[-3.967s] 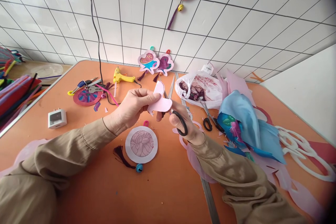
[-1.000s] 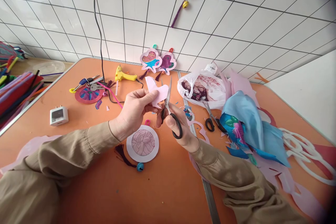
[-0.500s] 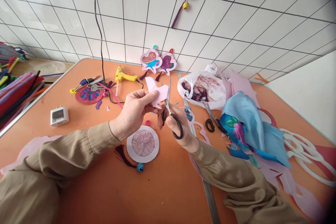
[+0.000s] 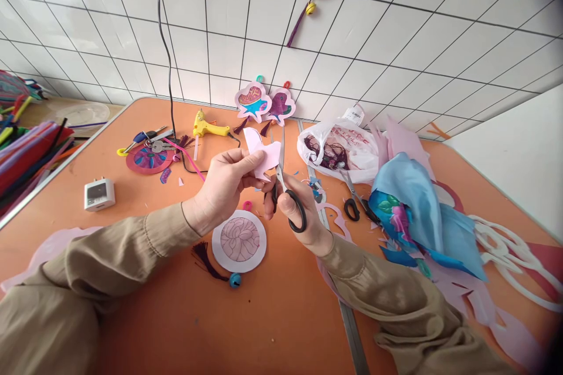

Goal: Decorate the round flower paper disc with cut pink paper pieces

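My left hand pinches a pink paper cutout and holds it up above the orange table. My right hand has its fingers through the black handles of a pair of scissors. The blades point up and away, alongside the right edge of the pink paper. Below my hands a round paper disc with a purple flower drawing lies flat, beside a dark tassel with a blue bell.
A second pair of scissors, a white plastic bag and blue painted fabric lie to the right among pink scraps. A yellow glue gun, keys, a white charger and stacked felt sit left.
Since four seconds ago the pink paper has been turned and raised a little, and the scissors now stand more upright beside it. Over the last second almost nothing has moved.
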Available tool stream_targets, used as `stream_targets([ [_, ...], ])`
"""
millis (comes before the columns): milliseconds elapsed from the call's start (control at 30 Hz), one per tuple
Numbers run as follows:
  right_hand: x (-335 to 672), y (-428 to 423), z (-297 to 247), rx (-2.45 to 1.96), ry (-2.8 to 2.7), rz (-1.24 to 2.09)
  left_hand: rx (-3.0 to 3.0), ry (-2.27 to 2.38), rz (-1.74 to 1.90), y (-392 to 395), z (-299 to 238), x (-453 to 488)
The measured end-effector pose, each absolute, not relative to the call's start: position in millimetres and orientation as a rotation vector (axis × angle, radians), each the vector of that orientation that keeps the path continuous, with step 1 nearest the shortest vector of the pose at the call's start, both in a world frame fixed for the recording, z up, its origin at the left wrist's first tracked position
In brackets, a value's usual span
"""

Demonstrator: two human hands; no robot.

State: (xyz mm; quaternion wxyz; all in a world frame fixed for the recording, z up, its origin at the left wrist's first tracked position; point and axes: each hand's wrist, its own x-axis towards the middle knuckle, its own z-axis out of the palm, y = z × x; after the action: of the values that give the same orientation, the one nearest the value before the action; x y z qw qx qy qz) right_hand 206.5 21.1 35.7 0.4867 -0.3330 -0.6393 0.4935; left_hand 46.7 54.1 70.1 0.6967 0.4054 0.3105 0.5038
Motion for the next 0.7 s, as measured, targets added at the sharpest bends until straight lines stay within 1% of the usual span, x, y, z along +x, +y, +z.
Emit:
stream_targets([
  [700, 205.8, 19.9, 35.5, -0.832, -1.496, 1.271, 0.893, 0.785, 1.179, 60.1, 76.8, 47.0],
])
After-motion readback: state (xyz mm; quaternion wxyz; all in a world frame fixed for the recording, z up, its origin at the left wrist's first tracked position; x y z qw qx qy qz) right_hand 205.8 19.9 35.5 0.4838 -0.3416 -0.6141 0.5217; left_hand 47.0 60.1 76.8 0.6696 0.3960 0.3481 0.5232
